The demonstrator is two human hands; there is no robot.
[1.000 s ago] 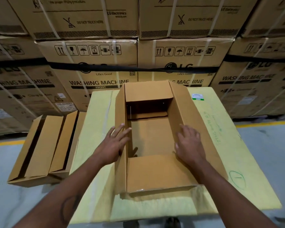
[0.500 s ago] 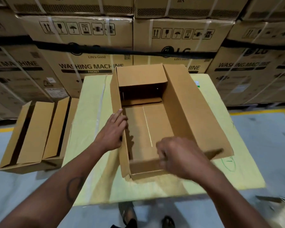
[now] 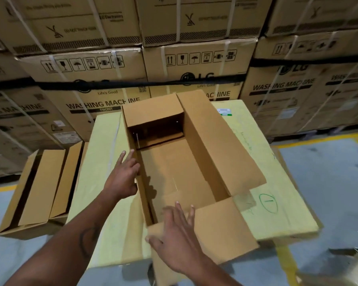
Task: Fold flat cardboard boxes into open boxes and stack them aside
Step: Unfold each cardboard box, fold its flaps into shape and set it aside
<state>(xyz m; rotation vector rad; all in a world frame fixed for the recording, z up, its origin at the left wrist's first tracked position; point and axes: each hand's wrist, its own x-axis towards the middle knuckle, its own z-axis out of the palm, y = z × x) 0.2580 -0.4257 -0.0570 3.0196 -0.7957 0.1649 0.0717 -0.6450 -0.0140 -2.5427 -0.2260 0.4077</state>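
The right hand [image 3: 179,242] lies flat, fingers spread and straight, on the near end flap [image 3: 221,230] of the cardboard box [image 3: 174,178]. The left hand [image 3: 123,176], fingers relaxed and extended, rests against the outside of the box's left wall. The box stands open on the yellow-covered work surface [image 3: 110,141]; its interior holds nothing. The right side flap [image 3: 217,141] leans outward, and the far end flap [image 3: 153,111] is folded inward. Left of the surface, on the grey floor [image 3: 329,182], folded boxes [image 3: 39,190] lie stacked side by side, touching. Behind, strapped washing machine cartons [image 3: 194,65] form a wall.
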